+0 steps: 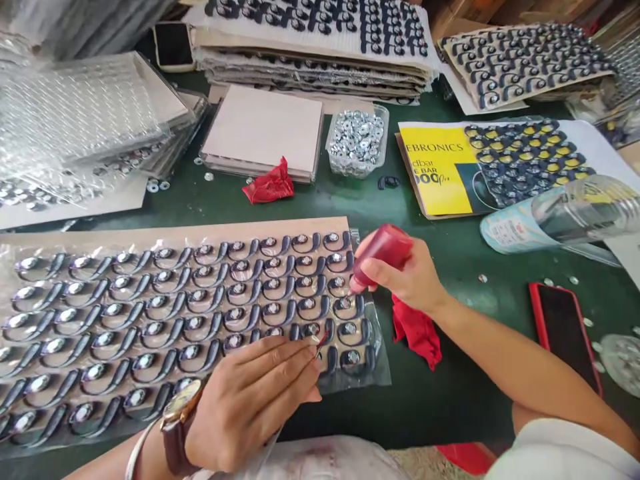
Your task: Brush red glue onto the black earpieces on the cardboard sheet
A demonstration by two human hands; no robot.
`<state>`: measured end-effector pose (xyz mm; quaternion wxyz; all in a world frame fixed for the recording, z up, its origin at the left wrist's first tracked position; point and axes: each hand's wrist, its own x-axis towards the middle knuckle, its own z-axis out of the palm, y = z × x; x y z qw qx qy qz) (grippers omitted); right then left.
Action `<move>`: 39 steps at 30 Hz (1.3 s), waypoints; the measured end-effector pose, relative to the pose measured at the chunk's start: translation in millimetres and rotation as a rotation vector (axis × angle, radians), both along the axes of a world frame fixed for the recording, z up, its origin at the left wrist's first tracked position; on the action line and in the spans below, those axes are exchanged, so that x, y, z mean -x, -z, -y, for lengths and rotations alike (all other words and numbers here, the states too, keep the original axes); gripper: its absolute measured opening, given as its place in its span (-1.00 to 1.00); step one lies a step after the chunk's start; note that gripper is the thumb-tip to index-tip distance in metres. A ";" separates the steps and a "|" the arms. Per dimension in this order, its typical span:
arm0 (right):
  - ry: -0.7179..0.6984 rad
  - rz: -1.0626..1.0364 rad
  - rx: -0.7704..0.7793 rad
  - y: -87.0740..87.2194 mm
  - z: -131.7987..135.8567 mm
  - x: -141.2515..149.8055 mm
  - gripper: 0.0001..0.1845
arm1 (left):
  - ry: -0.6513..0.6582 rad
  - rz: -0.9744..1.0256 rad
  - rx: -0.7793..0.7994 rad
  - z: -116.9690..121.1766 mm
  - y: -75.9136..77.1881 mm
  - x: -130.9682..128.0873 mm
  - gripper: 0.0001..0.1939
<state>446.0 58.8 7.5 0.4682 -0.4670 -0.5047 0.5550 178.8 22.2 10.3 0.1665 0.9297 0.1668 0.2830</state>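
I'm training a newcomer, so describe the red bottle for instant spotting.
On the green table, find the wide sheet of dark curved pieces. At its right end, the right hand grips the bottle. Unlike the crumpled red scraps nearby, it is smooth and rounded.

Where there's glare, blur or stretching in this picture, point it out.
Head view: glare streaks the clear film over the black hooked pieces; in the head view, the grey plastic at top left looks smeared; the head view also seems to stretch the clear container at right.
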 end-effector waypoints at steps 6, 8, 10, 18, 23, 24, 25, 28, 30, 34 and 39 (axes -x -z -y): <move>0.170 0.087 -0.146 20.0 89.7 1.8 -0.81 | 0.074 0.020 -0.070 37.5 8.0 -17.3 -0.83; 0.185 0.168 -0.224 29.0 99.7 0.3 -0.79 | 0.074 0.022 -0.087 41.6 10.5 -21.9 -0.83; 0.197 0.224 -0.277 36.0 102.1 -0.4 -0.77 | 0.064 0.019 -0.096 44.9 13.2 -25.1 -0.83; 0.101 0.145 -0.276 45.7 99.9 3.7 -0.75 | 0.053 -0.065 -0.177 61.8 18.6 -28.9 -0.80; 0.077 0.200 -0.314 44.8 99.9 5.2 -0.76 | 0.084 -0.109 -0.312 70.0 19.3 -29.8 -0.78; 0.078 0.210 -0.325 44.1 99.3 5.6 -0.77 | 0.092 -0.107 -0.321 70.7 19.6 -29.8 -0.78; 0.085 0.219 -0.339 43.4 98.7 6.1 -0.77 | 0.101 -0.106 -0.326 71.2 19.8 -29.8 -0.77; 0.114 0.251 -0.373 41.8 96.6 7.1 -0.78 | 0.111 -0.116 -0.322 71.7 20.3 -29.8 -0.75; 0.130 0.269 -0.374 41.0 95.7 7.4 -0.79 | 0.104 -0.119 -0.318 71.6 20.0 -30.2 -0.76; 0.133 0.259 -0.356 40.1 95.8 7.2 -0.81 | 0.097 -0.102 -0.300 71.0 18.8 -30.4 -0.78; 0.180 0.238 -0.308 41.3 98.2 5.5 -0.78 | 0.093 -0.112 -0.269 70.2 18.2 -28.9 -0.78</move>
